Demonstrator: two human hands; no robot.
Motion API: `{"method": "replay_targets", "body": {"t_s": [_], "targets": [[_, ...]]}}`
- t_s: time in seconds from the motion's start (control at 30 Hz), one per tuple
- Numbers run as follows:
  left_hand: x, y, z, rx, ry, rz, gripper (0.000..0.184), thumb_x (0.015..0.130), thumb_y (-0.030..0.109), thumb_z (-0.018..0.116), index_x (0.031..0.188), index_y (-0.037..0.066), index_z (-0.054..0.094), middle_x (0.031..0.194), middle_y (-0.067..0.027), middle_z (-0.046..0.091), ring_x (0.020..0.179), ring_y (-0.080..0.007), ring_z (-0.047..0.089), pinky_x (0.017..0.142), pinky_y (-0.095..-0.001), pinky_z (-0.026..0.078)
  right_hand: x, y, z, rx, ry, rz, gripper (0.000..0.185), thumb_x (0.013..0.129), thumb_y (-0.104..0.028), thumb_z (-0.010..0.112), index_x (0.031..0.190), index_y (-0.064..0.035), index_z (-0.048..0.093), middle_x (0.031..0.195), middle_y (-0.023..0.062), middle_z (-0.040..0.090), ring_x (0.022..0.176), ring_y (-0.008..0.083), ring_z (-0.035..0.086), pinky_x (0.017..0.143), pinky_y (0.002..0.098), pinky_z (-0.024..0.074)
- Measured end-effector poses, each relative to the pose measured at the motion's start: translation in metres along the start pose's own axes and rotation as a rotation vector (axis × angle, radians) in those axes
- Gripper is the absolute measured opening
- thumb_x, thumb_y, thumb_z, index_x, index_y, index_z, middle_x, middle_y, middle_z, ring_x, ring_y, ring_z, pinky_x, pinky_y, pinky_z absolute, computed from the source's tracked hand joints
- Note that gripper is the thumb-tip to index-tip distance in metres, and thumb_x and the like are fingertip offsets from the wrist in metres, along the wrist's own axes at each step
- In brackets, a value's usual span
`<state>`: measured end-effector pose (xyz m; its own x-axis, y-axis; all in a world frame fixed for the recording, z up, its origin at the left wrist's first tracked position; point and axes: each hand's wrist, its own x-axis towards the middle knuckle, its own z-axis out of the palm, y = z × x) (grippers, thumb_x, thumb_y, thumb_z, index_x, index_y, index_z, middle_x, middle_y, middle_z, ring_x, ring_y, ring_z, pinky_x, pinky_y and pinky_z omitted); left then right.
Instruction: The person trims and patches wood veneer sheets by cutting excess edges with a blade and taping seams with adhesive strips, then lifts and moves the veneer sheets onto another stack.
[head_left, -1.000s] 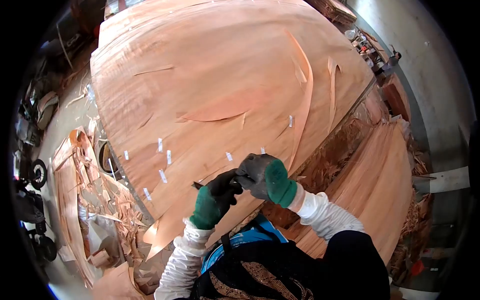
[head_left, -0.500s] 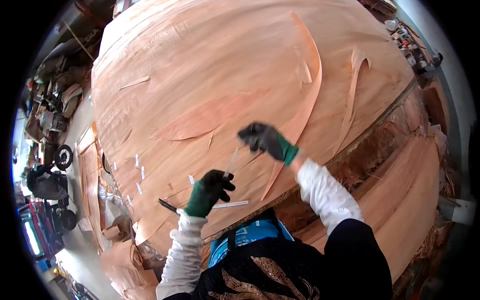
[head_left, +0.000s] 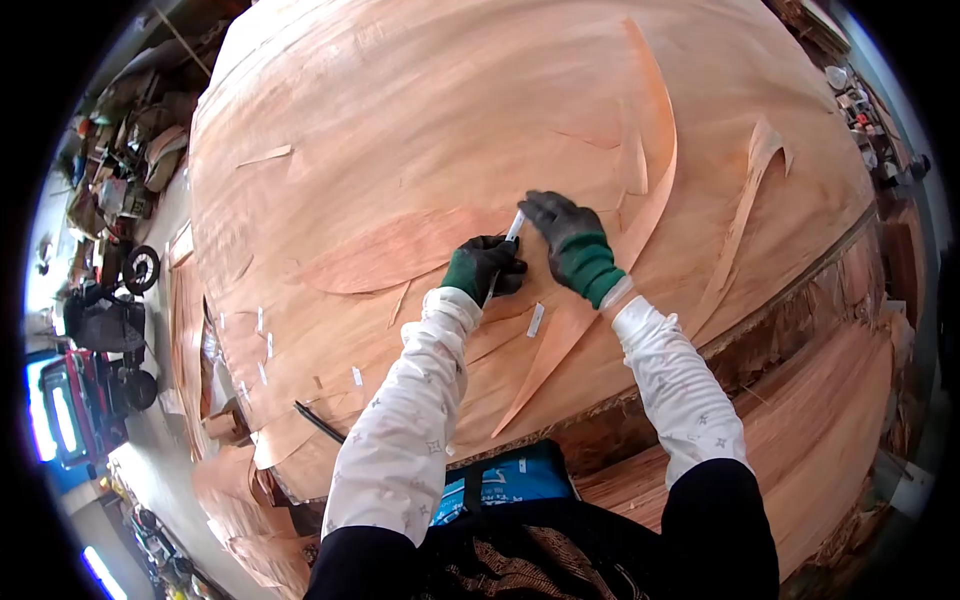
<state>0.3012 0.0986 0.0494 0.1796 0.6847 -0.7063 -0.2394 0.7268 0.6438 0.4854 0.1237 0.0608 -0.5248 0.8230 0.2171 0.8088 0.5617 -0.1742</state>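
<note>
My left hand (head_left: 487, 267), in a black glove with a green cuff, is closed around a narrow white strip (head_left: 514, 226) that looks like tape. The strip's upper end points toward my right hand (head_left: 567, 232), gloved alike. Its fingers are stretched out over the wood veneer sheet (head_left: 420, 130), close to the strip's tip; whether they touch it I cannot tell. A short white piece (head_left: 536, 320) lies on the veneer below my right hand. Near the left forearm rests a thin black tool (head_left: 320, 422), partly covered by the sleeve.
Several small white pieces dot the sheet's left side, one at its lower middle (head_left: 357, 376). A long curled veneer strip (head_left: 660, 170) and a torn piece (head_left: 745, 205) lie on the right. A motorcycle (head_left: 105, 315) and a red vehicle (head_left: 70, 410) stand at left.
Both hands have moved up the sheet, the left also rightward with the white strip. The right hand's fingers have straightened. A short white piece now shows below the right hand. The view has shifted.
</note>
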Motion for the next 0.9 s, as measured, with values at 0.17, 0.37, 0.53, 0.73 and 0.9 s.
{"method": "replay_targets", "body": {"t_s": [0.17, 0.37, 0.53, 0.73, 0.9], "targets": [[-0.014, 0.001, 0.006, 0.045, 0.027, 0.023, 0.023, 0.087, 0.013, 0.064, 0.105, -0.001, 0.059, 0.083, -0.0122, 0.066, 0.064, -0.0196, 0.065, 0.056, -0.0328, 0.056, -0.006, -0.002, 0.05, -0.204, 0.028, -0.117, 0.045, 0.08, -0.015, 0.056, 0.125, -0.011, 0.057, 0.134, 0.0087, 0.051, 0.122, 0.0266, 0.047, 0.087, 0.0403, 0.0459], [-0.032, 0.043, -0.085, 0.264, 0.244, 0.17, 0.017, 0.088, 0.013, 0.063, 0.098, 0.0, 0.06, 0.08, -0.0128, 0.068, 0.056, -0.0191, 0.064, 0.045, -0.0304, 0.051, 0.002, -0.009, 0.037, -0.322, -0.039, -0.16, 0.037, 0.08, -0.016, 0.057, 0.117, -0.0108, 0.059, 0.124, 0.0095, 0.056, 0.114, 0.0266, 0.051, 0.078, 0.041, 0.0467], [-0.01, 0.046, -0.096, -0.022, 0.371, 0.032, 0.024, 0.089, 0.02, 0.066, 0.103, 0.001, 0.06, 0.081, -0.0144, 0.069, 0.051, -0.0192, 0.06, 0.044, -0.0301, 0.051, 0.058, -0.043, 0.015, -0.189, -0.185, -0.003, 0.024, 0.077, -0.02, 0.061, 0.1, -0.0142, 0.063, 0.111, 0.0045, 0.06, 0.103, 0.0221, 0.057, 0.07, 0.0409, 0.0484], [-0.011, 0.032, -0.118, 0.114, 0.166, 0.18, 0.021, 0.085, 0.017, 0.067, 0.1, 0.002, 0.063, 0.087, -0.0115, 0.069, 0.064, -0.0201, 0.066, 0.051, -0.0314, 0.054, 0.105, -0.091, 0.089, -0.114, -0.021, -0.246, 0.028, 0.079, -0.022, 0.058, 0.104, -0.0109, 0.064, 0.111, 0.0057, 0.06, 0.104, 0.0232, 0.055, 0.073, 0.0373, 0.0464], [-0.062, 0.037, -0.201, 0.873, 0.2, 0.157, 0.019, 0.081, 0.013, 0.068, 0.095, 0.0, 0.065, 0.087, -0.0091, 0.068, 0.06, -0.0182, 0.065, 0.048, -0.0306, 0.051, 0.095, -0.091, 0.101, -0.325, 0.119, -0.326, 0.032, 0.081, -0.018, 0.055, 0.112, -0.0088, 0.061, 0.114, 0.0061, 0.058, 0.105, 0.0235, 0.054, 0.074, 0.0376, 0.0457]]}}
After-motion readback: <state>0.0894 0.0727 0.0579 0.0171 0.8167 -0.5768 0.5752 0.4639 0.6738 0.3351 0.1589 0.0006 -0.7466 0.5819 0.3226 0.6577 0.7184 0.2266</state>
